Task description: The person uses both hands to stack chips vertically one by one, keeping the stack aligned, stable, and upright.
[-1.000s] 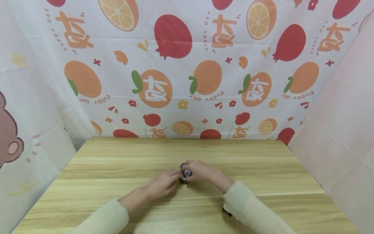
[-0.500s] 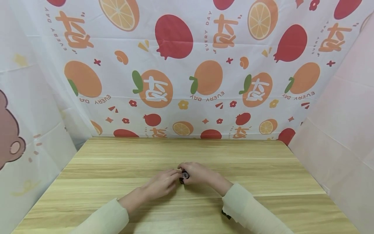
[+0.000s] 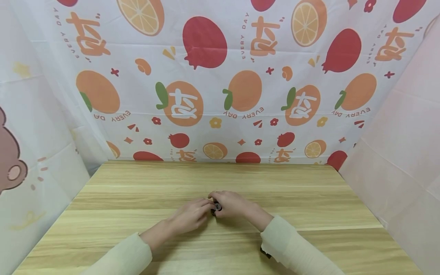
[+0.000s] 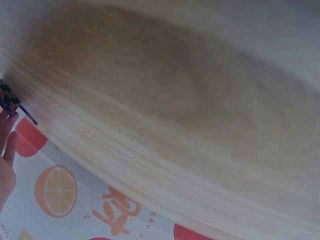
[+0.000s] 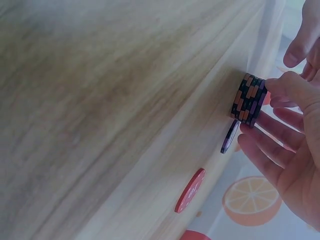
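In the right wrist view, a short stack of dark poker chips with orange and purple edge marks stands tilted. My right hand pinches it between thumb and fingers. A dark chip lies by the stack's lower end, and a red chip lies farther off. From the head view, the top chip shows a pale centre between the hands. My left hand lies close beside the right hand, its fingertips at the stack. Whether they press it is hidden. The left wrist view catches only the stack's edge.
Both hands work over a wood-grain table. A fruit-print cloth hangs behind its far edge, with pale cloths at both sides. A small dark piece shows beside the right sleeve.
A second ago, separate chips showed between the hands. My right hand has shifted slightly left and towards me, closing over them, so one chip top shows. My left hand stays nearly still.
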`<state>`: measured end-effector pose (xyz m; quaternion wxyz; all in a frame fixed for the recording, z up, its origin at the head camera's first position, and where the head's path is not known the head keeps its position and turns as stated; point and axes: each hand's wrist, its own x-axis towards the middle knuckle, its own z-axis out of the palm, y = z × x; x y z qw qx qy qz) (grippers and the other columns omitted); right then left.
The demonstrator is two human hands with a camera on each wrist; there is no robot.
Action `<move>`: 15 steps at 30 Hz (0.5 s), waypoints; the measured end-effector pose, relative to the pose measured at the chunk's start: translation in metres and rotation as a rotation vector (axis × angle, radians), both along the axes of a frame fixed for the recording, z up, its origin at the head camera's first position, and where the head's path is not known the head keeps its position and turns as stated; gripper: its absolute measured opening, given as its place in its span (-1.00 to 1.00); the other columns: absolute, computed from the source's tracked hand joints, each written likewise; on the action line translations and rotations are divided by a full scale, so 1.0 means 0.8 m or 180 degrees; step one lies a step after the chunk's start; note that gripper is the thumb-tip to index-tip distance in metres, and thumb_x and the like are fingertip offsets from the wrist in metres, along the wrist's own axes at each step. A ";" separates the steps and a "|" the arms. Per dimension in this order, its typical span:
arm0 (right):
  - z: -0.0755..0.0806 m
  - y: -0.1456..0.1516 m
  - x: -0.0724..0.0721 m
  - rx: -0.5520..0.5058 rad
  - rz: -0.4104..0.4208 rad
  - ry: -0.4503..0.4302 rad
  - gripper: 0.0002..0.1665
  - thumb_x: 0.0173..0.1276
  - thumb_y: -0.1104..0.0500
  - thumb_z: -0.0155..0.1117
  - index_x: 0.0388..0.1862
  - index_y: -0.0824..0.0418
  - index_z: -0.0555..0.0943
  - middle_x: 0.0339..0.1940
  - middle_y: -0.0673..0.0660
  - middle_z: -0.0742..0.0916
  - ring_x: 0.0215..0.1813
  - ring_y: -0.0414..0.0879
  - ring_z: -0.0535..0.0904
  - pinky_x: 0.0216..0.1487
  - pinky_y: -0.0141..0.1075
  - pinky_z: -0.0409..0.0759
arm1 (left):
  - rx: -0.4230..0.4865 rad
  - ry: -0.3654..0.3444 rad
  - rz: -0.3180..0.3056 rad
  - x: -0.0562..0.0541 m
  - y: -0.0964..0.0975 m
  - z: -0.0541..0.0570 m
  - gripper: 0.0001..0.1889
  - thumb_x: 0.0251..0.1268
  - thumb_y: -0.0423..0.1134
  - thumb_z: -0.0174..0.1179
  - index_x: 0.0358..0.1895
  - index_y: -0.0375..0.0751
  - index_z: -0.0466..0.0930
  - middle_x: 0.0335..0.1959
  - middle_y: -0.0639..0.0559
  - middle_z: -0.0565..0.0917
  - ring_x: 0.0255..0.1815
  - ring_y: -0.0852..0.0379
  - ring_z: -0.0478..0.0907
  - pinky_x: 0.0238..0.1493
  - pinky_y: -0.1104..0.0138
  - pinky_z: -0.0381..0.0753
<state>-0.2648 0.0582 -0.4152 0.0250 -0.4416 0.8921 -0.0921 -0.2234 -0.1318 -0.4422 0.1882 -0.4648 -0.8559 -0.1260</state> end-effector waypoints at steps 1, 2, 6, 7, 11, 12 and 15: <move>0.000 0.000 0.000 0.0012 -0.0006 0.0010 -0.48 0.14 0.14 0.31 0.10 0.17 0.47 -0.14 0.01 0.62 -0.24 -0.30 0.48 -0.22 -0.52 0.47 | -0.0005 -0.0003 0.0001 0.000 0.000 0.000 -0.69 0.07 -0.44 0.20 -0.06 -0.30 0.55 -0.10 -0.04 0.57 -0.04 0.06 0.51 -0.01 0.26 0.53; 0.000 0.000 0.001 0.0028 -0.0013 0.0028 -0.48 0.14 0.13 0.30 0.11 0.16 0.46 -0.13 0.01 0.62 -0.23 -0.30 0.48 -0.22 -0.51 0.48 | -0.0009 0.0004 -0.0004 0.000 0.000 -0.001 -0.69 0.07 -0.44 0.20 -0.05 -0.31 0.55 -0.09 -0.05 0.57 -0.04 0.05 0.51 -0.01 0.26 0.53; -0.002 0.001 0.002 0.0071 -0.0014 0.0088 -0.46 0.14 0.10 0.31 0.13 0.14 0.46 -0.08 0.00 0.62 -0.18 -0.29 0.50 -0.19 -0.49 0.49 | -0.0053 0.0073 -0.0018 0.000 0.001 -0.003 -0.67 0.06 -0.43 0.23 -0.04 -0.33 0.55 -0.06 -0.10 0.57 -0.02 0.00 0.51 0.00 0.22 0.53; -0.002 0.001 0.002 0.0079 -0.0013 0.0101 -0.45 0.15 0.09 0.31 0.13 0.14 0.46 -0.06 0.00 0.61 -0.16 -0.28 0.51 -0.17 -0.48 0.50 | -0.0078 0.0087 -0.0017 0.001 0.002 -0.003 -0.67 0.06 -0.42 0.23 -0.03 -0.32 0.56 -0.05 -0.10 0.57 -0.01 0.00 0.51 0.00 0.21 0.53; -0.005 0.002 0.002 0.0099 0.0008 0.0107 -0.37 0.15 0.07 0.33 0.19 0.18 0.41 -0.06 -0.01 0.61 -0.09 -0.26 0.51 -0.11 -0.45 0.50 | -0.0211 0.0067 -0.0012 0.002 0.002 -0.003 -0.66 0.11 -0.40 0.20 0.01 -0.32 0.55 0.00 -0.11 0.55 0.04 -0.01 0.49 0.04 0.21 0.51; -0.006 0.002 0.002 0.0101 0.0014 0.0101 -0.35 0.14 0.06 0.34 0.21 0.19 0.40 -0.07 -0.02 0.60 -0.09 -0.26 0.51 -0.10 -0.45 0.50 | -0.0244 0.0045 -0.0010 0.003 0.003 -0.003 -0.66 0.12 -0.39 0.19 0.02 -0.32 0.55 0.01 -0.11 0.55 0.05 -0.01 0.48 0.05 0.21 0.50; -0.007 0.004 0.003 0.0097 0.0031 0.0088 -0.31 0.14 0.07 0.35 0.23 0.22 0.37 -0.11 -0.03 0.59 -0.11 -0.26 0.50 -0.10 -0.46 0.49 | -0.0303 0.0009 -0.0026 0.004 0.003 -0.003 -0.64 0.13 -0.39 0.18 0.04 -0.33 0.54 0.03 -0.11 0.54 0.07 0.00 0.47 0.07 0.21 0.48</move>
